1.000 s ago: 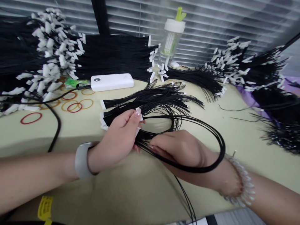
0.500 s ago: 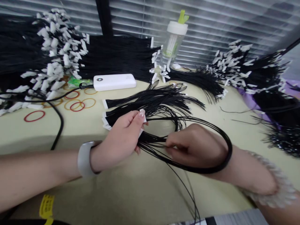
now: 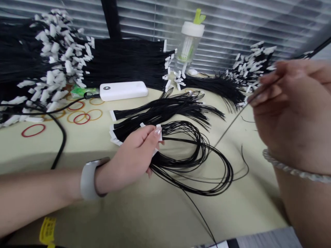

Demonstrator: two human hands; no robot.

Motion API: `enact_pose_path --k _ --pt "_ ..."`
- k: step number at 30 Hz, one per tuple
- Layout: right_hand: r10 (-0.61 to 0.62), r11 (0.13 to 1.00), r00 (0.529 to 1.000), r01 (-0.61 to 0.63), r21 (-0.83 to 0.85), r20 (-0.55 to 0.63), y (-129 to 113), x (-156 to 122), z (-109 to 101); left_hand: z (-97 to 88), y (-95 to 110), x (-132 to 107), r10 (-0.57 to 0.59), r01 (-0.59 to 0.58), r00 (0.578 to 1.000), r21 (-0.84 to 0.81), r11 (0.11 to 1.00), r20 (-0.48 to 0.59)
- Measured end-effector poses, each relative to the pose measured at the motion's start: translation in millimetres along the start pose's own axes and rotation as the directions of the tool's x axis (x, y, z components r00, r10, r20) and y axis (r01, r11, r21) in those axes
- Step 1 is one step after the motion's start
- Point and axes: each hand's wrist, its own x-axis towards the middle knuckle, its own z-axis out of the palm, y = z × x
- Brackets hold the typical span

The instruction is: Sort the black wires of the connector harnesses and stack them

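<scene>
Near the middle of the table, my left hand (image 3: 134, 151) is closed around the white-connector ends of a looped bundle of thin black cables (image 3: 219, 186). One white connector (image 3: 159, 132) shows at my thumb tip. The loops lie to the right of this hand, and a few strands stray from them. Raised at the right, my right hand (image 3: 292, 103) pinches a thin dark cable (image 3: 230, 126), pulled taut from the loops up to the fingertips. That hand is blurred. Just behind my left hand lies another flat cable bundle (image 3: 165, 110) with white connectors at its left end.
A white power bank (image 3: 124, 91) with a black cord (image 3: 63, 134) sits behind. Rubber bands (image 3: 33, 130) lie at the left. Heaps of black cables with white connectors (image 3: 54, 51) stand at the back left and right. A clear bottle (image 3: 190, 46) stands near the blinds.
My right hand has left the inside of the cable loop and risen to the right, drawing one strand out. The big loop has sunk and narrowed. My left hand keeps its hold.
</scene>
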Motion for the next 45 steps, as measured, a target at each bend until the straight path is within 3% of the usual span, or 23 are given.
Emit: enact_pose_path --k 2,4,5,8,10,13,17,28,40,45 --pt "0.008 0.997 0.996 -0.002 -0.072 0.084 -0.7 -7.4 6.2 -0.1 -0.9 -0.5 0.004 -0.004 1.0 0.008 1.0 0.013" --pt "0.027 0.991 0.959 0.011 -0.13 0.283 -3.4 -15.6 11.0 0.2 -1.3 -1.6 0.006 -0.006 1.0 0.013 1.0 0.022" --pt "0.043 0.989 0.917 0.018 -0.149 0.397 -5.4 -19.6 12.7 0.4 -1.4 -2.3 0.009 -0.009 1.0 0.016 1.0 0.026" --pt "0.142 0.956 0.732 0.073 -0.283 0.666 -11.8 -29.0 15.7 1.0 -0.8 -3.7 0.02 -0.021 0.999 0.033 0.999 0.035" --pt "0.16 0.904 0.671 0.196 -0.381 0.724 -15.1 -32.7 17.3 1.2 -0.3 -4.2 0.025 -0.026 0.999 0.036 0.999 0.037" --pt "0.08 0.851 0.658 0.346 -0.395 0.749 -16.8 -35.6 20.7 0.6 -0.1 -4.6 0.027 -0.029 0.999 0.054 0.998 0.042" --pt "0.046 0.858 0.607 0.382 -0.342 0.793 -16.5 -37.7 25.7 -0.8 -1.2 -4.7 0.051 -0.058 0.996 0.096 0.994 0.069" --pt "0.025 0.849 0.603 0.409 -0.336 0.798 -13.7 -44.3 30.7 -0.4 1.1 -5.3 0.154 -0.177 0.982 0.24 0.954 0.113" --pt "-0.152 0.673 0.596 0.647 -0.359 0.788 -7.3 -55.0 34.0 -1.7 0.9 -6.4 0.103 -0.139 0.985 0.296 0.945 0.135" --pt "-0.054 0.647 0.615 0.621 -0.442 0.786 -4.4 -48.6 32.4 -1.1 1.7 -7.6 0.064 -0.092 0.99 0.226 0.97 0.128"
